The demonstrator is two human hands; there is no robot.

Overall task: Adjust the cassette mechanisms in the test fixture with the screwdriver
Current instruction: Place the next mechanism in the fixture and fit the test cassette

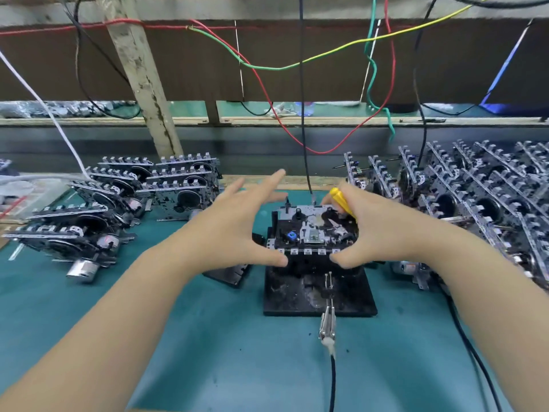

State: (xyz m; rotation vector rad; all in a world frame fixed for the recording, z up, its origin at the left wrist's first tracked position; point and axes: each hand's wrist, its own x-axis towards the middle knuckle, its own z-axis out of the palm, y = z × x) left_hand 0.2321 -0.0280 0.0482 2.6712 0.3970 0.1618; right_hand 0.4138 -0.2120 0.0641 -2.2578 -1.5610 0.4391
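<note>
Hands frame the work from both sides. We have the cassette mechanism (pixel 312 230) seated on the black test fixture (pixel 319 292), which stands on the green tabletop (pixel 237 352) directly ahead of us. Our left hand (pixel 237 227) reaches in from the left with its fingers (pixel 267 181) spread and straight, the thumb touching the near left corner of the mechanism. Our right hand (pixel 377 230) comes in from the right, thumb at the near right corner, while its curled fingers hold the yellow screwdriver (pixel 341 200) tucked against the palm; the blade is hidden behind the hand, so we cannot tell where the tip points.

The mechanism's long axis runs left to right between our two thumbs, its top face turned up toward us. It lies just inward of both hands, and the right hand, already carrying the tool, sits nearest the far right part of it. We judge that hand will do the adjusting once the unit sits firm.

Stacks of other mechanisms (pixel 118 209) wait at the left, and more (pixel 475 197) at the right.
</note>
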